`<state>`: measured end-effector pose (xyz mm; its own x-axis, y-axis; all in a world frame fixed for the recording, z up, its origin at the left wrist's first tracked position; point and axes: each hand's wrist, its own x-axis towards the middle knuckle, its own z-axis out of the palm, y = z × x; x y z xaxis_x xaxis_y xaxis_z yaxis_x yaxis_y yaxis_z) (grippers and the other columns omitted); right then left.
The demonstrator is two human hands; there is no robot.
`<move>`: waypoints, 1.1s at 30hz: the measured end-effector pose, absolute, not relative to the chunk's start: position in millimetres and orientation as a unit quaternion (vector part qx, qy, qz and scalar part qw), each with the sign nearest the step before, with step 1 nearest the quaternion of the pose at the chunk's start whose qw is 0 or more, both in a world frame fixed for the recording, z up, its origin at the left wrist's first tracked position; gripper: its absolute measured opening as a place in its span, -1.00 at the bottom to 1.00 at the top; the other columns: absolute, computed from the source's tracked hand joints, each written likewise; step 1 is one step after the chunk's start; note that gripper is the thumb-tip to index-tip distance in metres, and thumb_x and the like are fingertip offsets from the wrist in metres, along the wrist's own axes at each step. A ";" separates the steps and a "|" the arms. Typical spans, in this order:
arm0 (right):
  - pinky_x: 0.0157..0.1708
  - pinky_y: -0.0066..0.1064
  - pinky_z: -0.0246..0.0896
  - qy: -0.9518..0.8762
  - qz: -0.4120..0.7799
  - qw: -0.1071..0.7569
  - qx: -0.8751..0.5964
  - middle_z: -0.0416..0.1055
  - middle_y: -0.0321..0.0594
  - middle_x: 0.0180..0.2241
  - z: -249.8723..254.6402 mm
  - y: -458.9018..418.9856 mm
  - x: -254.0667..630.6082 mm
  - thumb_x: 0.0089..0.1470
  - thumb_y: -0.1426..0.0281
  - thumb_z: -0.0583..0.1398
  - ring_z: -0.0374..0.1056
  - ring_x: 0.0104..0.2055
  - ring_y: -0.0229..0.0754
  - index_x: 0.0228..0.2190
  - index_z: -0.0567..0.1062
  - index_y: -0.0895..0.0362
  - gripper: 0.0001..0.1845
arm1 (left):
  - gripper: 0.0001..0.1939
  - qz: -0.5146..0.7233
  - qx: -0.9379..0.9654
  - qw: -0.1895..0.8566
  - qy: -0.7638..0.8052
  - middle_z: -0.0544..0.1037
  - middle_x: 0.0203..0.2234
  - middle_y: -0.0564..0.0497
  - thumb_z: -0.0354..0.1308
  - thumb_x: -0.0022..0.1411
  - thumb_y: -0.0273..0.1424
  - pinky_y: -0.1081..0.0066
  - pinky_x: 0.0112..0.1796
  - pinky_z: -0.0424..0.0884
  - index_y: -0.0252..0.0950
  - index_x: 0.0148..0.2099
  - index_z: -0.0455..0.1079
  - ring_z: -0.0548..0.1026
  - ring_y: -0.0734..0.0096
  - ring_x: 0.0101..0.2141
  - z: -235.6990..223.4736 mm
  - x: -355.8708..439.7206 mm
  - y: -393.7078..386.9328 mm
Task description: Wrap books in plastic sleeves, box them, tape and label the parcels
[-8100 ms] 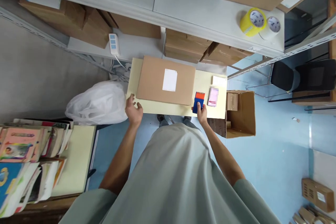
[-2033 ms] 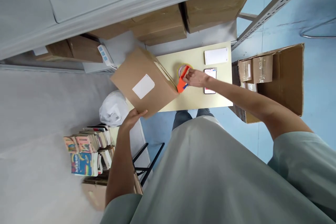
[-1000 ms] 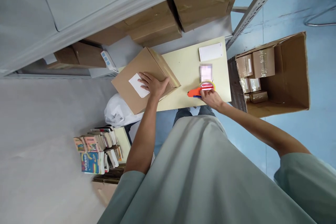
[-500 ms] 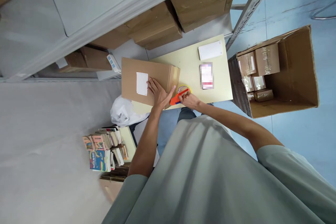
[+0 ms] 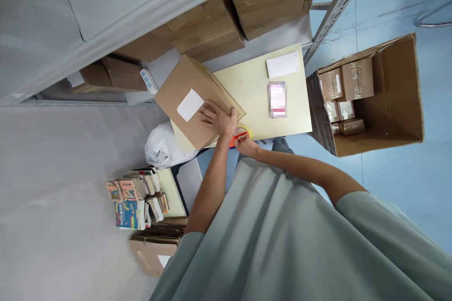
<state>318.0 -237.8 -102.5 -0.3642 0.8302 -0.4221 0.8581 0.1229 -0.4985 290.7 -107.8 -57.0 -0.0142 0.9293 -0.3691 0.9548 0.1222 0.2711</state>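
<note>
My left hand [image 5: 221, 120] lies with its fingers spread on top of a brown cardboard box [image 5: 187, 131], beside the white label [image 5: 190, 105] on it. The box sits turned at an angle on a pale yellow table [image 5: 257, 80]. My right hand [image 5: 247, 145] is wrapped round an orange and blue tape dispenser [image 5: 233, 141] with a yellow roll of tape on it. The dispenser is close to the box's near right corner, at the table's front edge. My left wrist and the box hide part of it, so contact with the box cannot be made out.
A phone [image 5: 278, 99] and a white box [image 5: 283, 65] lie on the table's right part. Right of it stands a large open carton [image 5: 395, 99] with several small boxes. Shelves [image 5: 116, 4] with cartons rise behind. A white plastic bag [image 5: 164, 148] and stacked books [image 5: 137, 197] are at left.
The box has been turned back and forth under my left hand. My right hand has brought the tape dispenser leftward from near the phone to the box's near corner.
</note>
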 end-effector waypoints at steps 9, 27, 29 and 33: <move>0.03 -0.04 0.31 0.727 -0.219 0.131 0.638 0.63 0.41 -0.03 -101.3 -267.6 506.0 0.42 0.68 -0.15 0.62 -0.02 0.19 0.27 0.35 0.53 -0.47 | 0.14 -0.013 0.702 0.190 0.687 -0.18 0.63 -0.65 0.32 0.38 -0.16 -0.42 0.50 -0.48 -0.60 0.71 -0.15 -0.55 -0.50 0.62 -57.8 283.7 -119.9; -0.14 -0.18 0.45 0.626 -0.307 0.056 0.715 0.63 0.45 -0.01 -73.7 -193.0 403.9 0.39 0.70 -0.11 0.66 -0.06 0.15 0.17 0.51 0.57 -0.46 | 0.12 -0.034 0.725 0.131 0.675 -0.14 0.64 -0.63 0.26 0.41 -0.09 -0.49 0.49 -0.34 -0.57 0.71 -0.15 -0.34 -0.53 0.63 -77.1 276.7 -118.6; -0.14 -0.20 0.47 0.609 -0.307 0.046 0.730 0.65 0.42 -0.06 -73.6 -193.9 398.0 0.37 0.72 -0.12 0.67 -0.06 0.13 0.16 0.51 0.56 -0.46 | 0.12 -0.029 0.727 0.133 0.672 -0.15 0.64 -0.65 0.25 0.41 -0.08 -0.50 0.49 -0.34 -0.58 0.71 -0.15 -0.34 -0.55 0.63 -78.5 275.7 -118.1; -0.14 -0.22 0.49 0.591 -0.310 0.039 0.744 0.66 0.41 -0.14 -75.5 -199.9 393.7 0.44 0.68 -0.14 0.69 -0.05 0.13 0.18 0.46 0.55 -0.48 | 0.14 -0.027 0.732 0.127 0.668 -0.14 0.63 -0.68 0.28 0.38 -0.11 -0.48 0.50 -0.33 -0.63 0.70 -0.14 -0.31 -0.60 0.62 -79.4 274.6 -117.5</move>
<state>393.7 -199.9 -75.5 0.1092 0.8549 -0.5072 0.9034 -0.2983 -0.3081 274.6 -117.5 -79.4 0.1051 0.9723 -0.2086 0.9859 -0.0743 0.1502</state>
